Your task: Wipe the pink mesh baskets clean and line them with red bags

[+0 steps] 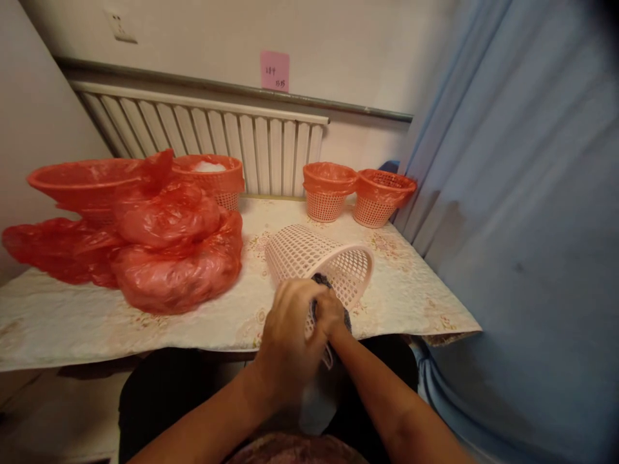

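Note:
A pale pink perforated basket (pixel 302 250) lies on its side at the table's front edge, its open mouth turned right and toward me. My left hand (pixel 293 322) is closed around the near part of its rim. At the mouth, my right hand (pixel 330 310) is closed on a dark cloth (pixel 347 319), pressed against the rim close to my left hand. Parts of the cloth and the rim are hidden behind my fingers.
Red plastic bags (pixel 178 258) are heaped on the left of the table (pixel 425 293), beside a red-lined basket (pixel 227 180). Two more lined baskets, one left (pixel 326 193) and one right (pixel 374 203), stand behind. A radiator (pixel 261 151) backs the table; a blue curtain (pixel 522 225) hangs right.

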Demonstrator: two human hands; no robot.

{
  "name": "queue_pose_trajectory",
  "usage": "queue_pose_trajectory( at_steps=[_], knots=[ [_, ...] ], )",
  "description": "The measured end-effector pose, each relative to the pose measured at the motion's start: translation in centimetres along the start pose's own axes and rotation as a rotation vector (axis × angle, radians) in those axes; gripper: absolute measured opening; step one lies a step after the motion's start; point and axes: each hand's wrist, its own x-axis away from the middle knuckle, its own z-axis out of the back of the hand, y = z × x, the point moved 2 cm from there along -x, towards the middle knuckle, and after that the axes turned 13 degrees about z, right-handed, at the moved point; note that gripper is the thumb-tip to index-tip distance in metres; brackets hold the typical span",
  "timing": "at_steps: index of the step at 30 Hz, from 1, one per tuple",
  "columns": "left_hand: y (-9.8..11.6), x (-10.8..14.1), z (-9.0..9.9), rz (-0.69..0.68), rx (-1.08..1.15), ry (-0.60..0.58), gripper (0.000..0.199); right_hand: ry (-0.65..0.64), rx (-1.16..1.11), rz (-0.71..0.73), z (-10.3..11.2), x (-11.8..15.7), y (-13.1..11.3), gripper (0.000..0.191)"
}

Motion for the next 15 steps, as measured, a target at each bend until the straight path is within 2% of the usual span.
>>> queue_pose_trajectory(
  at_steps=[2, 3, 6, 8, 13, 15],
  knots=[
    [-4.2, 0.1, -1.5, 0.054, -0.176, 0.056, 0.040, 0.012, 0.013, -0.004, 0.0, -0.1, 0.0, 0.035],
    [-6.2, 0.4, -2.2, 0.099, -0.231, 0.044, 0.047, 0.014, 0.020, -0.007, 0.0, -0.1, -0.1, 0.035],
    [-10.6, 1.7, -3.7, 0.202, -0.248, -0.105, 0.043, 0.019, 0.011, -0.015, 0.0, -0.3, -0.1, 0.036],
    [-11.8, 2.4, -3.9, 0.239, -0.210, -0.108, 0.035, 0.031, -0.047, -0.039, 0.1, -0.3, -0.2, 0.038],
    [-12.4, 4.1, -3.3, 0.297, -0.159, -0.002, 0.012, 0.094, -0.196, -0.130, -0.1, -0.4, -1.0, 0.046],
    [-12.9, 5.1, -3.3, 0.340, -0.142, -0.025, 0.007, 0.126, -0.260, -0.166, -0.4, -0.5, -1.5, 0.049]
  ],
)
